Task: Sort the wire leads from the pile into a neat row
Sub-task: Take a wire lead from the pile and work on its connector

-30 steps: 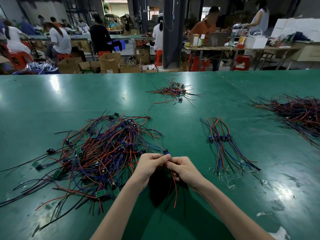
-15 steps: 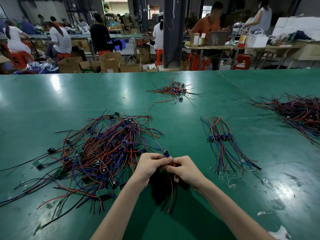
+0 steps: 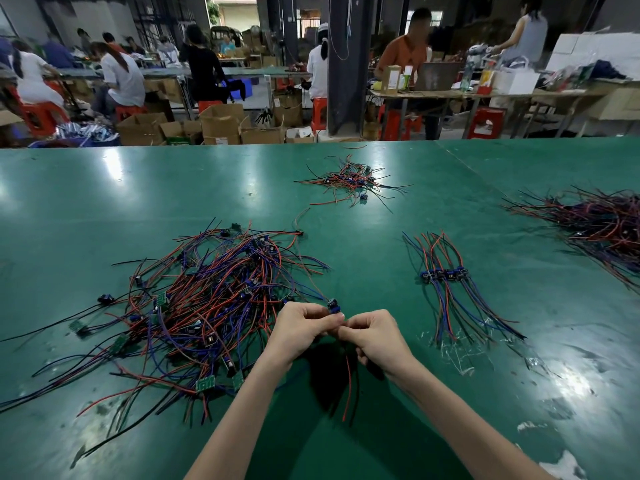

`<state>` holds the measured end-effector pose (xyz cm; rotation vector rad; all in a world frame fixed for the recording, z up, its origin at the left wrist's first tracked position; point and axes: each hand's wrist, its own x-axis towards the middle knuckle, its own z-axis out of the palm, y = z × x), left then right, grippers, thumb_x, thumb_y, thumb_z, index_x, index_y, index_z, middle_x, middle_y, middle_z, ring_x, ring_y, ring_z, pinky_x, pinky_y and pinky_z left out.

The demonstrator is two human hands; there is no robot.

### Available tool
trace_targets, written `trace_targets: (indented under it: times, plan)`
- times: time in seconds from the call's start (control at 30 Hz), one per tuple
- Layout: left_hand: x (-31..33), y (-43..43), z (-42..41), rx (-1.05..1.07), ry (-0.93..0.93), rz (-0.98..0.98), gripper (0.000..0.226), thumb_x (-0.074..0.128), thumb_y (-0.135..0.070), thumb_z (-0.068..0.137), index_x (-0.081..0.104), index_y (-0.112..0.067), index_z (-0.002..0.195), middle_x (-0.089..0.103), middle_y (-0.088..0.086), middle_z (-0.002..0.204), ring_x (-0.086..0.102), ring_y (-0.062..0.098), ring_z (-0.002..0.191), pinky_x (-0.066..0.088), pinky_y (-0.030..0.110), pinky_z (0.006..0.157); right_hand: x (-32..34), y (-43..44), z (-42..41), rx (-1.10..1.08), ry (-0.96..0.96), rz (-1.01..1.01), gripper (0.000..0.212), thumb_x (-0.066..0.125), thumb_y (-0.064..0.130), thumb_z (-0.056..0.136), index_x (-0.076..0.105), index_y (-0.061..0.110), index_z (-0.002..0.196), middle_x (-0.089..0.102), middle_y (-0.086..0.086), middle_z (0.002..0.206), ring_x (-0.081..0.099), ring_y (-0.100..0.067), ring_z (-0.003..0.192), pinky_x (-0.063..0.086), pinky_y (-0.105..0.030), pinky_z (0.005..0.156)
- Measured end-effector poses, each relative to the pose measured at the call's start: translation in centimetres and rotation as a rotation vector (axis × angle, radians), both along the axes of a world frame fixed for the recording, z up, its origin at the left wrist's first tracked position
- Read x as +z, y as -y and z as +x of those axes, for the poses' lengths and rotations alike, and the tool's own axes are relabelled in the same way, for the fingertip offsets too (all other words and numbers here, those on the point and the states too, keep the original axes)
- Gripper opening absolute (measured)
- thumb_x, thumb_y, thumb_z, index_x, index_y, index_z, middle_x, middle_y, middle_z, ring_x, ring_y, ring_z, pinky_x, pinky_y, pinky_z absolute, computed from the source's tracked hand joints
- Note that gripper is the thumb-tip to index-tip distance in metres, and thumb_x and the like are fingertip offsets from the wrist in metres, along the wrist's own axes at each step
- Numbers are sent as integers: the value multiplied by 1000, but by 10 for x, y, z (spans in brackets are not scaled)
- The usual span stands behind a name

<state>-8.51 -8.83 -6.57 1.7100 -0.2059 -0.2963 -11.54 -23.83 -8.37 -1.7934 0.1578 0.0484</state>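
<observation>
Head view showed the left hand (image 3: 298, 329) and right hand (image 3: 375, 337) meeting above the green surface (image 3: 381, 216), fingers (image 3: 311, 311) curled and pinching one wire lead (image 3: 347, 382) near its blue connector (image 3: 333, 305), just beside the pile (image 3: 214, 299). Straightening seemed in hand. The next move likely called for carrying it rightward into the row (image 3: 446, 275), connectors aligned.

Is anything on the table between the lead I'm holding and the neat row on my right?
Nothing visible does. The left hand and right hand pinch the lead; only green table shows between it and the row.
</observation>
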Motion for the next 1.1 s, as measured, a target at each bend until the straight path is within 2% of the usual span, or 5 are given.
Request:
trace_targets:
  times: [0.23,0.4,0.57,0.67,1.1]
  plan:
    - [-3,1,2,72,220,275,23,75,-20,79,69,-4,64,63,13,60,43,9,55,34,28,56,-1,-2,0,45,-56,-15,22,77,24,77,69,10,61,46,-2,40,38,-13,32,29,-19,36]
    - [-1,2,3,197,300,362,23,73,-23,82,69,-4,70,61,1,60,46,11,57,38,25,57,-1,-6,-1,63,-127,80,23,76,16,79,65,13,59,43,-2,40,35,-10,29,26,-17,34]
    - [2,-13,11,350,294,367,26,72,-28,83,66,-9,66,64,2,63,52,17,61,43,33,64,4,-19,-7,155,-95,98,23,74,10,79,64,13,58,57,-12,55,36,-10,31,27,-16,32]
    - [5,-17,11,386,297,385,32,71,-31,84,61,-11,61,59,0,58,48,16,57,40,30,59,10,-21,-9,215,-65,124,19,72,8,80,65,10,63,61,-5,53,36,-9,30,27,-16,31]
    - [3,-28,19,394,201,212,28,71,-28,84,69,-4,68,69,9,68,66,27,68,55,47,75,28,-14,-18,484,-74,14,14,65,7,89,62,14,77,61,3,53,44,-4,35,30,-15,33]
